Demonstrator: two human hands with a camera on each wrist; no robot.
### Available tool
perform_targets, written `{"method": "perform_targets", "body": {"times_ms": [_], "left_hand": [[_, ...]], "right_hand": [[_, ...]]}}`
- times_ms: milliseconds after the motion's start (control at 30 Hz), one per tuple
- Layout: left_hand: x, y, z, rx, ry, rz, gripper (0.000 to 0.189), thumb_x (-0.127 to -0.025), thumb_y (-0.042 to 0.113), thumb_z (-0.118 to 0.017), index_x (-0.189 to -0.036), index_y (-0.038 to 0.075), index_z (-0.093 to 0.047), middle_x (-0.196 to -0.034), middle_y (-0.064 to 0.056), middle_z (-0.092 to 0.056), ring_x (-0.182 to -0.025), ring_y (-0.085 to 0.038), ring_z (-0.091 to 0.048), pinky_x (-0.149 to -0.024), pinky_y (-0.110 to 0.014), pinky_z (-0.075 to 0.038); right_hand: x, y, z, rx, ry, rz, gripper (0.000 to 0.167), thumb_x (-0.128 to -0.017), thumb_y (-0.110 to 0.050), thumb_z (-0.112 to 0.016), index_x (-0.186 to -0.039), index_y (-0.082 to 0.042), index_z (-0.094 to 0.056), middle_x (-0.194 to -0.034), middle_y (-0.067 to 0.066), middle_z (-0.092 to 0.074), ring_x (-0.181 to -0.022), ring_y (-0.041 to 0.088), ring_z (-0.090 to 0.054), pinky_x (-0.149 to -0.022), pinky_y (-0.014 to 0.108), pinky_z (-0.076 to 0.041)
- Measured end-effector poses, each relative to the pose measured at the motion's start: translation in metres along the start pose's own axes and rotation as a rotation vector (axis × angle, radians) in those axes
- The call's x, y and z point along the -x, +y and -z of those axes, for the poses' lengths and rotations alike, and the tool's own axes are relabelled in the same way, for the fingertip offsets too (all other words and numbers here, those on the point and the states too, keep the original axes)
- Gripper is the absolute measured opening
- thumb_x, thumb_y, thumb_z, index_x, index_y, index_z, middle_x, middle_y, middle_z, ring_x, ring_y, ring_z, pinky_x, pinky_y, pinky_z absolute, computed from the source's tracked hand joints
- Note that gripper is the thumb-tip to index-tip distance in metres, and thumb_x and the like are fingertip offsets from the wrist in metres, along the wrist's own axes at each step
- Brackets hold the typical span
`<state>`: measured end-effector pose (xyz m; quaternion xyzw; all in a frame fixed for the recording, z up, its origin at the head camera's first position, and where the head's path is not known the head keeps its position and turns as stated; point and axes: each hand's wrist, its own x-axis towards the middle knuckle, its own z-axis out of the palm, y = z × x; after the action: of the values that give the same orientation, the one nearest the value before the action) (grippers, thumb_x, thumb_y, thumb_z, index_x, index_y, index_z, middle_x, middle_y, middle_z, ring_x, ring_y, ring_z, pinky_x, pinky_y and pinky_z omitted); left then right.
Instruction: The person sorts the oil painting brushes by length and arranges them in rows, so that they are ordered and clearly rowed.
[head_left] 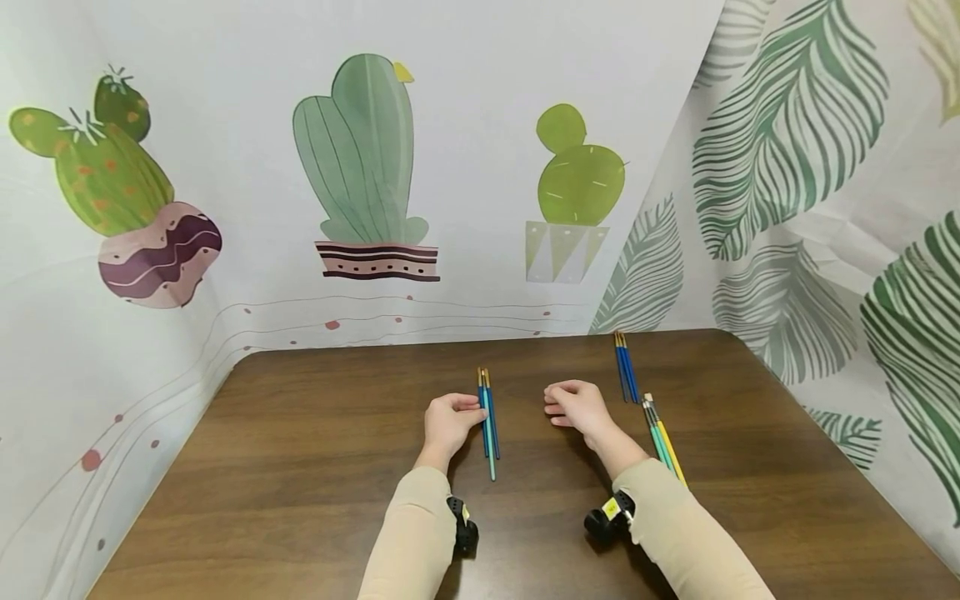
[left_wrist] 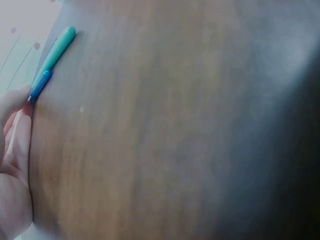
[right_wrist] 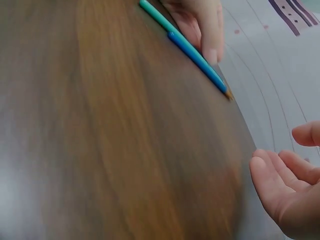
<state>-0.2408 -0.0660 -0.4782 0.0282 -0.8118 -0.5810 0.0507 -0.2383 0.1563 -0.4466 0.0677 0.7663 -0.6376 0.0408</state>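
Several paintbrushes lie side by side in a small group at the middle of the table, bristles toward the far edge. A teal paintbrush lies between blue paintbrushes, its handle end reaching closer to the near side. From the left side my left hand pinches at this group, thumb and fingertips on the teal brush; the fingers partly cover the handles. In the left wrist view the thumb sits right at the handles. Held off to the right, my right hand has loosely bent fingers and nothing between them.
Blue paintbrushes lie together near the far right edge of the brown table. Closer in, green and yellow paintbrushes are partly hidden by the right forearm. A patterned cloth hangs behind the table.
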Motion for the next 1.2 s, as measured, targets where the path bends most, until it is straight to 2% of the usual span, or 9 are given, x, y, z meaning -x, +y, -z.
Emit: {"method": "perform_targets", "body": {"times_ms": [367, 667, 900, 1200], "left_hand": [[0.0, 0.0, 0.0, 0.02, -0.009, 0.023, 0.024, -0.075, 0.011, -0.079, -0.095, 0.0, -0.072, -0.088, -0.012, -0.073, -0.081, -0.019, -0.071, -0.077, -0.033, -0.056], [0.0, 0.001, 0.001, 0.024, -0.019, 0.022, 0.024, -0.076, 0.011, -0.077, -0.097, 0.0, -0.071, -0.089, -0.012, -0.073, -0.082, -0.019, -0.071, -0.077, -0.032, -0.056], [-0.001, -0.001, 0.001, 0.034, -0.027, 0.027, 0.024, -0.076, 0.01, -0.077, -0.098, 0.0, -0.071, -0.091, -0.013, -0.073, -0.084, -0.019, -0.071, -0.077, -0.031, -0.056], [-0.001, -0.001, 0.0, 0.055, -0.031, 0.029, 0.024, -0.076, 0.009, -0.077, -0.097, -0.001, -0.072, -0.091, -0.014, -0.073, -0.084, -0.02, -0.071, -0.077, -0.031, -0.057]], "right_hand": [[-0.006, -0.001, -0.033, -0.068, -0.039, -0.043, 0.031, -0.092, -0.012, -0.052, -0.114, 0.008, -0.058, -0.112, 0.027, -0.063, -0.085, 0.021, -0.069, -0.067, 0.029, -0.058], [-0.01, -0.005, -0.055, -0.144, -0.088, -0.077, 0.035, -0.094, -0.012, -0.049, -0.121, 0.009, -0.054, -0.114, 0.026, -0.062, -0.094, 0.026, -0.068, -0.074, 0.034, -0.058], [-0.011, -0.007, -0.067, -0.167, -0.085, -0.08, 0.033, -0.093, -0.011, -0.049, -0.119, 0.009, -0.055, -0.11, 0.024, -0.064, -0.087, 0.021, -0.069, -0.073, 0.034, -0.058], [-0.014, -0.008, -0.075, -0.131, -0.088, -0.082, 0.031, -0.093, -0.012, -0.052, -0.117, 0.007, -0.058, -0.104, 0.02, -0.066, -0.08, 0.017, -0.068, -0.07, 0.031, -0.058]]}}
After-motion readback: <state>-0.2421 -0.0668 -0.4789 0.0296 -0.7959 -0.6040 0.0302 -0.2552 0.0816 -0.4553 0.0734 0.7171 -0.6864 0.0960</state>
